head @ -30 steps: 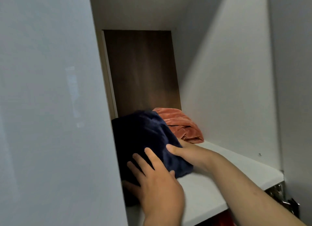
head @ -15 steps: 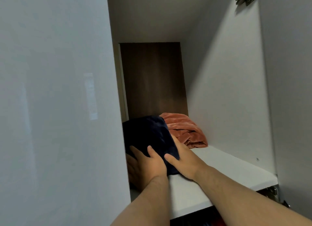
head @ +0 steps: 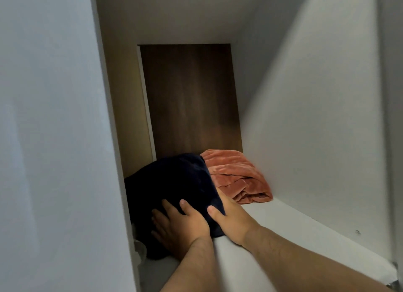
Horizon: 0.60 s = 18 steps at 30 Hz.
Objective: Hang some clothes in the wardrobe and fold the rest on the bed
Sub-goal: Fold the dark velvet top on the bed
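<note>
A dark navy folded garment [head: 174, 182] lies on the white wardrobe shelf [head: 283, 237], at its left side. My left hand [head: 181, 228] presses flat against the garment's near face, fingers spread. My right hand [head: 229, 219] cups its right edge, thumb on top and fingers hidden behind the cloth. An orange velvety garment [head: 237, 176] lies crumpled just behind and to the right of the navy one, touching it.
A white door or side panel [head: 54, 139] fills the left of the view. The white right wall [head: 316, 128] and a dark wood back panel [head: 192, 100] close in the compartment. The shelf's front edge runs at the lower right.
Both hands have pushed the navy garment deeper onto the shelf, toward the back left. My left hand slid forward along its near face. The orange garment has not moved.
</note>
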### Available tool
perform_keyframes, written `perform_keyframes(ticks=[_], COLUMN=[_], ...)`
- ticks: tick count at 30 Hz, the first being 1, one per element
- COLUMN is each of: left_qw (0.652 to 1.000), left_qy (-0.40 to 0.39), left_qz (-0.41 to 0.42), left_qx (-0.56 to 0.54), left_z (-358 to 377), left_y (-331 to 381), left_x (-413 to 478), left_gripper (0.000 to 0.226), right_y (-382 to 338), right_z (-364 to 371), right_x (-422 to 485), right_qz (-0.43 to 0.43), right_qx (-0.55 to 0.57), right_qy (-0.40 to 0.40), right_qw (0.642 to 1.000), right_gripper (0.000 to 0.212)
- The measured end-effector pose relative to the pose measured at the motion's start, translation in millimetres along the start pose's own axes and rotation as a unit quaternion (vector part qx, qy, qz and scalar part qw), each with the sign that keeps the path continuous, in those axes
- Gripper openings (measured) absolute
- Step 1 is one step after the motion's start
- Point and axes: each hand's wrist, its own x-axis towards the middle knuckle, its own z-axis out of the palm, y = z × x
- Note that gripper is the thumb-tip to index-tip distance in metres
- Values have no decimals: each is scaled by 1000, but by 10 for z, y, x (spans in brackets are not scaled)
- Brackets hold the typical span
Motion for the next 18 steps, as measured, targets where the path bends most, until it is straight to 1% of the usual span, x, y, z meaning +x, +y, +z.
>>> perform_keyframes(ticks=[3, 6, 11, 18], left_qw=[1000, 1000, 1000, 1000], left_qy=[-6, 4, 20, 1], left_qz=[-8, 2, 7, -2], left_qx=[6, 1, -4, 23], left_z=[136, 232, 314, 465], left_y=[93, 80, 23, 64], left_x=[78, 149, 246, 394], left_gripper=[58, 57, 54, 54], right_y=[82, 158, 218, 344], right_z=[-9, 39, 144, 186], right_x=[131, 214, 293, 461], right_qz=[22, 29, 24, 22], right_qx=[4, 2, 5, -4], right_qy=[7, 16, 23, 18], right_qw=[1000, 999, 999, 1000], right_gripper=[68, 66, 63, 61])
